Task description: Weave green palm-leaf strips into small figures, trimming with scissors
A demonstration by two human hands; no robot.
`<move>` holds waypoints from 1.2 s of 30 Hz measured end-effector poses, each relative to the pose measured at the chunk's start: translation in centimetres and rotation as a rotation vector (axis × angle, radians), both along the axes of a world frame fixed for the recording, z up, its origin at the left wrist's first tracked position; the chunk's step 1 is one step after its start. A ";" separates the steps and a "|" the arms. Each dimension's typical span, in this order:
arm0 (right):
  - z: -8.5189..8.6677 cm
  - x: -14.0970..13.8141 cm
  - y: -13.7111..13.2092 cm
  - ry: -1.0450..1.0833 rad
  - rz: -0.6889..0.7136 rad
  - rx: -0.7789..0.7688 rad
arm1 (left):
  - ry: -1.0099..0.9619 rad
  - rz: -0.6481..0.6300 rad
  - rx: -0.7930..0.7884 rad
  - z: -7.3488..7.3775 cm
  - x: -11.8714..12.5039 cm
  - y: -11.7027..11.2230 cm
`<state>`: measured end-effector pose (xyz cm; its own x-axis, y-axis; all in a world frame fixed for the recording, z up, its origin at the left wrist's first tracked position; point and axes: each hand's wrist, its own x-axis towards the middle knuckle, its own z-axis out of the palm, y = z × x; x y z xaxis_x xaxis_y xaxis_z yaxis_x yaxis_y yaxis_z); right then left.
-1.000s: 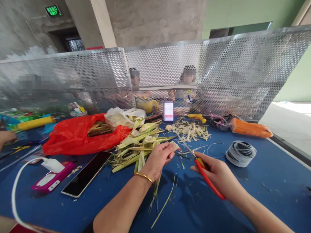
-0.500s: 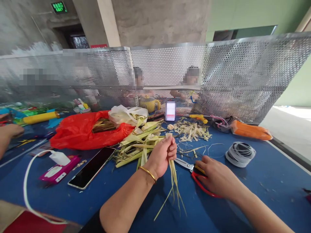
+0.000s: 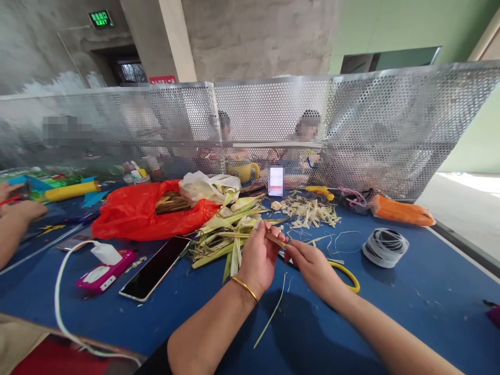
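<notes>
My left hand (image 3: 261, 258), with a gold bangle at the wrist, is closed around a small bundle of corn husk strips (image 3: 276, 240). The fingers of my right hand (image 3: 310, 265) pinch the other end of that bundle, close to the left fingers. Partly hidden beneath my right hand lie the scissors, whose yellow handle loop (image 3: 349, 276) shows on the blue table. One loose strip of husk (image 3: 270, 312) rests on the table in front of my hands. Behind the left hand is a pile of pale green husks (image 3: 219, 234).
Husk scraps (image 3: 312, 211), an upright lit phone (image 3: 275, 181) and a white cord coil (image 3: 386, 247) stand beyond. Leftward are a red bag (image 3: 136, 208), a dark phone (image 3: 156, 268) and a power strip (image 3: 106, 272). A mesh screen (image 3: 273, 114) runs behind; another person's hand (image 3: 23, 211) works far left.
My right hand has let go of the scissors and come left to the husk bundle. The hanging strips no longer dangle below my left hand, and a loose strip lies on the table.
</notes>
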<state>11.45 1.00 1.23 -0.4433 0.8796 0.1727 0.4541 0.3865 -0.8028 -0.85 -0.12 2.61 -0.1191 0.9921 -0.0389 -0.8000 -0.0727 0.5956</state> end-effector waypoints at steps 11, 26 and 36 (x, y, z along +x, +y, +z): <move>0.7 4.9 -1.0 -0.470 -0.067 0.284 | 0.094 -0.014 -0.199 -1.3 -0.7 -0.4; 0.8 5.4 0.7 -0.642 0.070 0.424 | 1.570 0.033 0.300 -1.8 3.1 0.8; 1.5 9.9 3.4 -0.185 0.037 0.042 | 1.396 -0.463 0.301 -1.9 0.9 2.0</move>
<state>21.38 4.39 2.71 -0.5032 0.8556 0.1214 0.5771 0.4372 -0.6898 0.10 1.87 0.72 0.4305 0.9015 0.0446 0.3982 -0.2341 0.8869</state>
